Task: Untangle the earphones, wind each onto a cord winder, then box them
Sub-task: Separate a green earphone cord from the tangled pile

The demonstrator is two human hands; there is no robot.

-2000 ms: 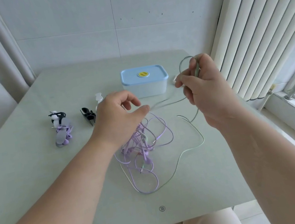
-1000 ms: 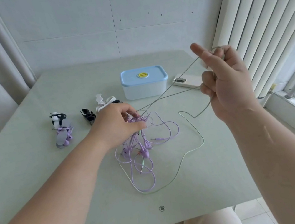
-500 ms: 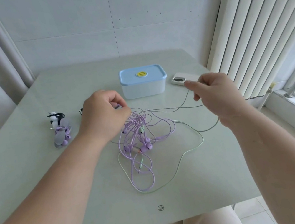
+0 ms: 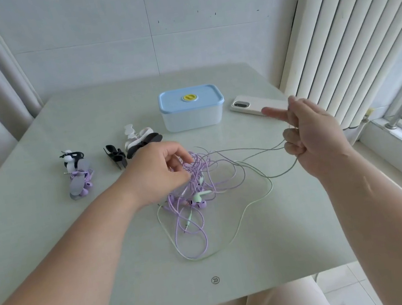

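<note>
Two hands over the table (image 4: 48, 231), both busy with cord. Left hand (image 4: 156, 171) is down on the far-left top of the tangle (image 4: 195, 188), fingers and thumb curled in and pinching a few purple strands. Right hand (image 4: 311, 134) is raised off the surface toward the right edge, its middle, ring and little fingers curled round the green cable (image 4: 271, 187). Its index finger sticks out straight, pointing left.

Two runs of that cable stretch from the right fist across to the tangle. A third drops from below the fist, loops over the table and curves round the near side of the pile.

Tangle sits mid-table: mostly purple loops, with purple earbuds (image 4: 201, 204) and one green earbud (image 4: 198, 197) in the middle. Jack plug (image 4: 186, 228) lies inside the near loop.

Box (image 4: 191, 108), blue lid on, stands beyond the tangle toward the far edge. Phone (image 4: 250, 105) lies face down just right of the box, its near end behind the right index finger.

Spare cord winders (image 4: 137, 143), black and white, lie clustered left of the box; the left hand hides part of them. Nearer the left edge there's a wound earphone (image 4: 80, 184), purple on a grey winder. A black-and-white piece (image 4: 71, 158) lies just beyond it; can't tell if they touch.
</note>
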